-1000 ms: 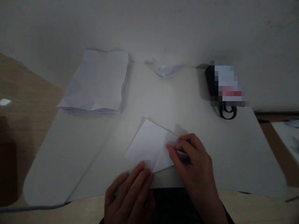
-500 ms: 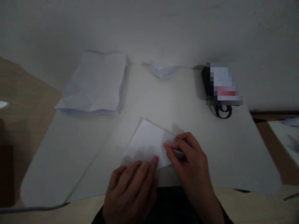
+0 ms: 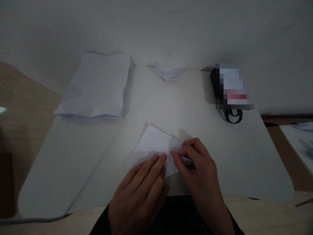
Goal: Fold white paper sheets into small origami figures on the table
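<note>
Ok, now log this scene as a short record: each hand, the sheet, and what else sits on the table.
Left hand: laid flat over the near part of the small white paper sheet
Right hand: pinching the sheet's right end
Far left: stack of white paper
Far middle: folded white paper piece
Far right: black object with strap loop, top pixelated
Surface: white table

The left grip lies palm down while the right grip is pinched closed.
</note>
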The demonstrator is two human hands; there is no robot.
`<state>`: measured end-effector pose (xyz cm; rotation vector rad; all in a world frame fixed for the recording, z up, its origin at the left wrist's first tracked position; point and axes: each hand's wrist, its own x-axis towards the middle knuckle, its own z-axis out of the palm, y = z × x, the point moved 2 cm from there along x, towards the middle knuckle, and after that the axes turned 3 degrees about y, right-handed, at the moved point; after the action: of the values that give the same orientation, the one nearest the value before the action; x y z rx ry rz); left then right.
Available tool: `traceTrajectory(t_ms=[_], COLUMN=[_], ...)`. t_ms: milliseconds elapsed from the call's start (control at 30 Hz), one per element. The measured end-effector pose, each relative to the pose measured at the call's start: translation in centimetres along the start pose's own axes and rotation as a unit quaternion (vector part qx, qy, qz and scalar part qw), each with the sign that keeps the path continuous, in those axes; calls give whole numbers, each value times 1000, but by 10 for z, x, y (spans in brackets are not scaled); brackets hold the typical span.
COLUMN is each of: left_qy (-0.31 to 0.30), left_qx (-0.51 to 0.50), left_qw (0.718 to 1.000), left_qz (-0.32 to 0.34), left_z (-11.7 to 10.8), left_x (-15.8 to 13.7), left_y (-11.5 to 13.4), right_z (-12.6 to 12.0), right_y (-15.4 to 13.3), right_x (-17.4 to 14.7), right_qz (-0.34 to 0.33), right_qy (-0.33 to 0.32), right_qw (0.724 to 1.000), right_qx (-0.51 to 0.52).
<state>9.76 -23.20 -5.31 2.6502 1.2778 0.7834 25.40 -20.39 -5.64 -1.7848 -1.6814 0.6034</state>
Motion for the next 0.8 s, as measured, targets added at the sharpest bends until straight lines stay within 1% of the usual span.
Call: traceTrajectory(t_ms=[267, 467, 800], left_qy=[-19, -47, -35], left_qx=[5, 12, 33], left_qw=[1000, 999, 999], left_qz=[-2, 4, 3], left_z=[2, 2, 3], left_x=[-1, -2, -2], left_y=[1, 0, 1], right_z=[0, 0, 0], right_y=[-2, -3, -2], right_x=[0, 0, -1], right_qz=[-1, -7, -9], right_qy=[4, 11, 16], right_qw=[1000, 1000, 1000], right_qx=[-4, -10, -1])
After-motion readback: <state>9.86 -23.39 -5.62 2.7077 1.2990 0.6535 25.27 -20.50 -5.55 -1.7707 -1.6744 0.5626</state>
